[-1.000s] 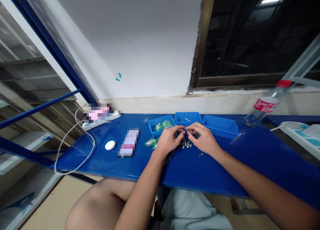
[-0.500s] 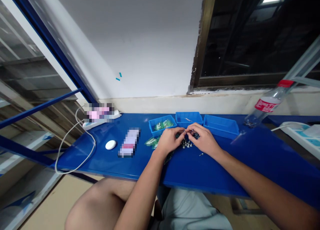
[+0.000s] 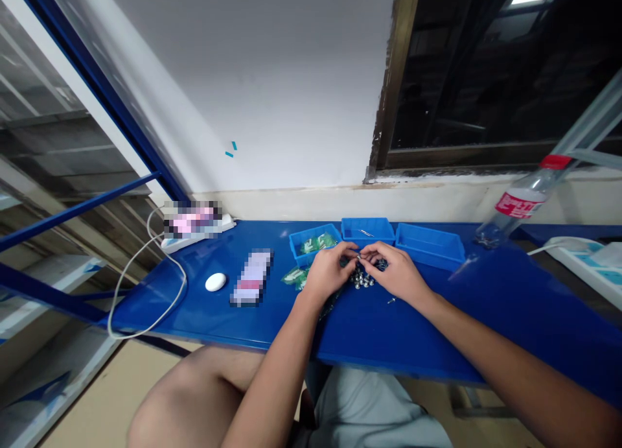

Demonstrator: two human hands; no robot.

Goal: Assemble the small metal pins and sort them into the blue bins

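Note:
My left hand [image 3: 328, 271] and my right hand [image 3: 394, 271] meet fingertip to fingertip over a heap of small silvery metal parts [image 3: 363, 281] on the blue table [image 3: 437, 318]. Both hands pinch a tiny part between them; it is too small to name. Right behind the hands stand three blue trays: the left tray [image 3: 297, 242] holds small green pieces, the middle tray [image 3: 365, 225] holds a thin pin, the right tray [image 3: 427, 244] looks bare. More green pieces [image 3: 293, 277] lie left of my left hand. One loose part [image 3: 391, 300] lies near my right wrist.
A white oval object [image 3: 215, 281] and a blurred flat box [image 3: 251, 277] lie to the left. A power strip with a white cable [image 3: 140, 266] sits at the far left. A plastic bottle [image 3: 515, 205] with a red label leans at the right, near a white device [image 3: 583, 257].
The hands have barely shifted; the fingertips have closed slightly tighter together over the heap of metal parts.

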